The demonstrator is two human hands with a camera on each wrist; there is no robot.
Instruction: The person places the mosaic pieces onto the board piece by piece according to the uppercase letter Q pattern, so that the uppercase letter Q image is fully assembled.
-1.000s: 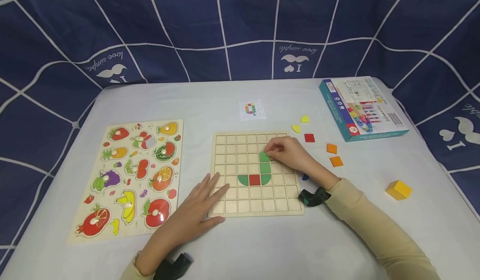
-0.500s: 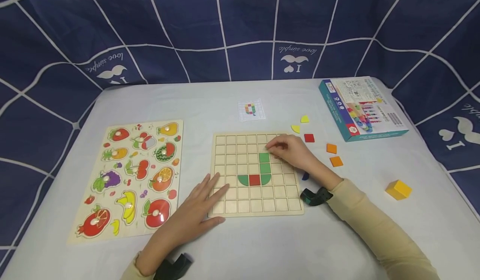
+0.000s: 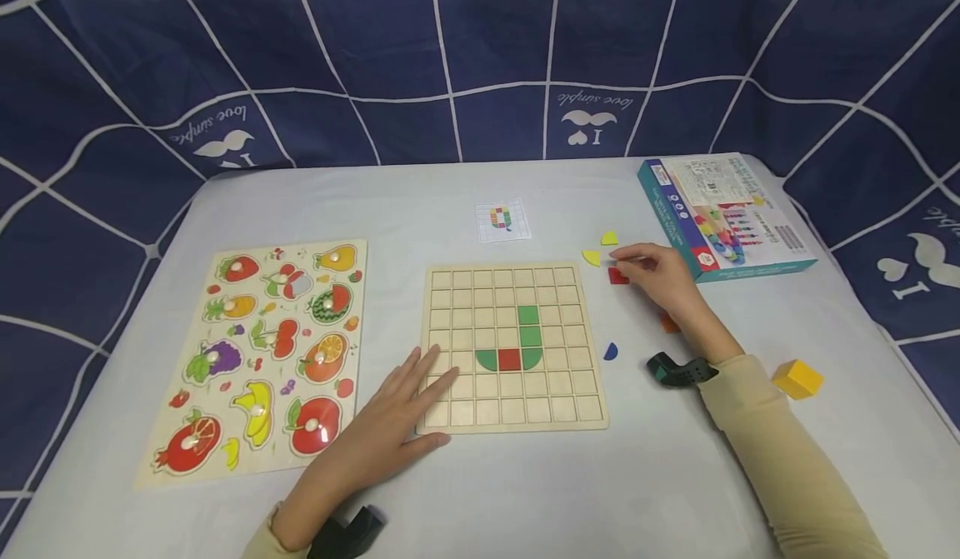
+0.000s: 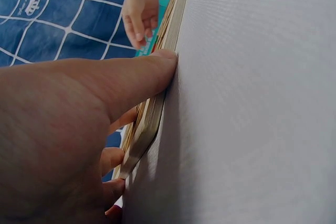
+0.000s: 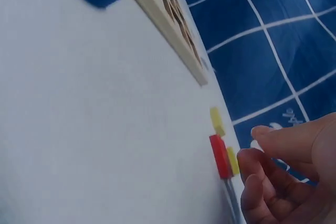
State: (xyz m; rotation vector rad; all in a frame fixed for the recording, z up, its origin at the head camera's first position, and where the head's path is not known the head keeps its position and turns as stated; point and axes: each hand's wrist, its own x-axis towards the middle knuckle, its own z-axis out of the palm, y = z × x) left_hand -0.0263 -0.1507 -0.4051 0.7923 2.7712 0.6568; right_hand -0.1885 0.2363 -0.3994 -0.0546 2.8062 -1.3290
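Note:
My left hand (image 3: 390, 409) lies with fingers spread over the lower left corner of the wooden grid board (image 3: 525, 427); its thumb rests at the board's side edge (image 4: 167, 90) in the left wrist view. In the grid are green squares (image 3: 528, 316), a red square (image 3: 509, 360) and green rounded pieces (image 3: 487, 360). Off the board's right side, my right hand (image 3: 663, 276) hovers close over a loose red square (image 3: 617, 276). The right wrist view shows thumb and fingers (image 5: 252, 156) loosely bent and apart, nothing between them, beside the red square (image 5: 221, 156).
Two yellow quarter-round pieces (image 3: 592, 257), a blue half-round piece (image 3: 611, 351) and a partly hidden orange square (image 3: 670, 323) lie nearby. A pattern card (image 3: 502, 220) is behind the board. Around stand a box (image 3: 738, 217), a yellow block (image 3: 798, 379) and a fruit puzzle (image 3: 258, 359).
My right hand has left the upper green square on the board and moved right to the loose red square, uncovering the blue piece and covering the orange ones. The left hand stays put.

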